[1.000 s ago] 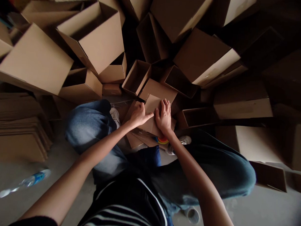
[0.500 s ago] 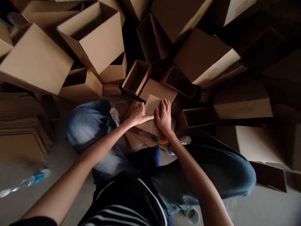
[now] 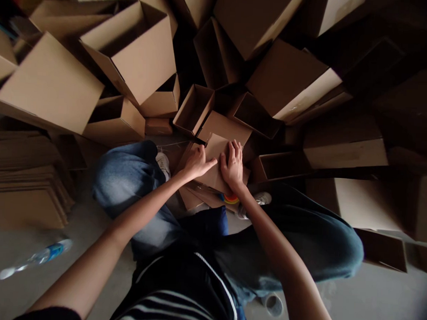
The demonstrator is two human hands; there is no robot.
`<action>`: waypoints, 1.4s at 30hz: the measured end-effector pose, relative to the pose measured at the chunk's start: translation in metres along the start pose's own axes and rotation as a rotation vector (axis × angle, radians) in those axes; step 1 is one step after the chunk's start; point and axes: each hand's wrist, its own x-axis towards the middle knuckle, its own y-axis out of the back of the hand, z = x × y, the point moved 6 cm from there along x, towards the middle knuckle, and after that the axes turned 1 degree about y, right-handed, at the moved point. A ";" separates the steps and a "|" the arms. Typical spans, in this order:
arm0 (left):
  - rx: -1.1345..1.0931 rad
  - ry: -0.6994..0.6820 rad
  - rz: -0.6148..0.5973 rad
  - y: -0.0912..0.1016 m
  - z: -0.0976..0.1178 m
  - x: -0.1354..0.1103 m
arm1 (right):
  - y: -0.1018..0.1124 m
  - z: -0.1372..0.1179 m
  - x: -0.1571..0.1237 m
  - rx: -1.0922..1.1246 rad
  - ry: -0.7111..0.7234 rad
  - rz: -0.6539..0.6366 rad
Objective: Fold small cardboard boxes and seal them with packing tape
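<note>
A brown cardboard box (image 3: 214, 150) lies between my knees on the floor, its flaps folded. My left hand (image 3: 196, 163) grips the box's left flap, fingers curled and thumb stretched along the cardboard. My right hand (image 3: 232, 164) lies flat on top of the box with its fingers pressed together, touching my left thumb. Below my right wrist, a coloured roll of tape (image 3: 231, 198) peeks out.
Many open cardboard boxes (image 3: 133, 54) are piled all around in front. A stack of flat cardboard sheets (image 3: 27, 181) lies at the left. A plastic water bottle (image 3: 35, 259) lies on the concrete floor at lower left. A small tape core (image 3: 274, 304) sits beside my right leg.
</note>
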 end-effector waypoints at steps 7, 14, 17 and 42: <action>-0.024 -0.010 -0.038 0.003 -0.001 0.001 | 0.000 0.000 -0.001 -0.012 0.008 0.009; -0.026 -0.010 0.012 -0.001 -0.001 -0.001 | 0.001 -0.001 0.000 -0.007 0.002 -0.001; -0.010 -0.021 0.012 -0.002 -0.001 0.000 | 0.001 -0.001 0.000 -0.002 0.002 0.000; 0.022 -0.021 -0.009 0.002 0.001 -0.001 | 0.000 0.001 0.000 -0.013 0.025 0.011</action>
